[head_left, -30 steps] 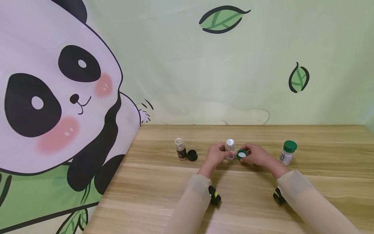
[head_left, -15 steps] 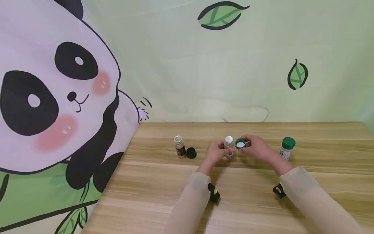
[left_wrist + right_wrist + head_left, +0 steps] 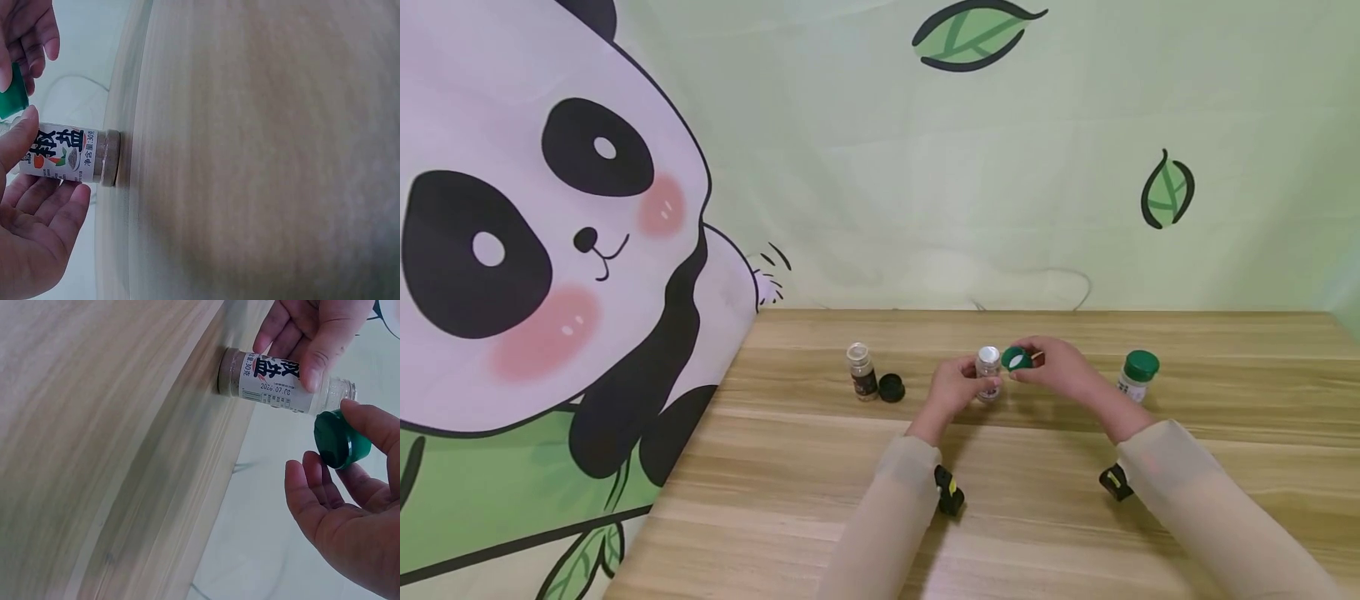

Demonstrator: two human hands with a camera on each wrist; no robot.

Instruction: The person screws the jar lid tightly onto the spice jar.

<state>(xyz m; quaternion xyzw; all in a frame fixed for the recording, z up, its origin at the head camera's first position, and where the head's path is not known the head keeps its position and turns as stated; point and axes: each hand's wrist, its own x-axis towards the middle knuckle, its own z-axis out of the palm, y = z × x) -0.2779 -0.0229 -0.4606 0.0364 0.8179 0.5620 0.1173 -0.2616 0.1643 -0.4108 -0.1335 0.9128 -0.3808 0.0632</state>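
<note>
My left hand [image 3: 955, 387] grips a small clear seasoning bottle [image 3: 62, 153] with a white label and greyish powder at its bottom. The bottle stands upright on the table, and its mouth bears a silvery white seal [image 3: 989, 356]. Just right of that mouth, my right hand [image 3: 1057, 371] pinches a green cap [image 3: 342, 439] between thumb and fingers. In the head view the cap is tilted, with a white liner showing inside it. Seen from the right wrist, the cap is close beside the bottle's neck; whether they touch I cannot tell.
Left of my hands stands an uncapped bottle [image 3: 862, 372] with a dark label, a black cap [image 3: 891, 387] lying beside it. To the right is another bottle with a green lid [image 3: 1141, 367], partly behind my right forearm. A panda-printed backdrop [image 3: 880, 192] rises behind the table.
My right hand has lifted the green cap from beside the bottle up to the height of its mouth and tilted it. My left hand keeps its hold on the bottle.
</note>
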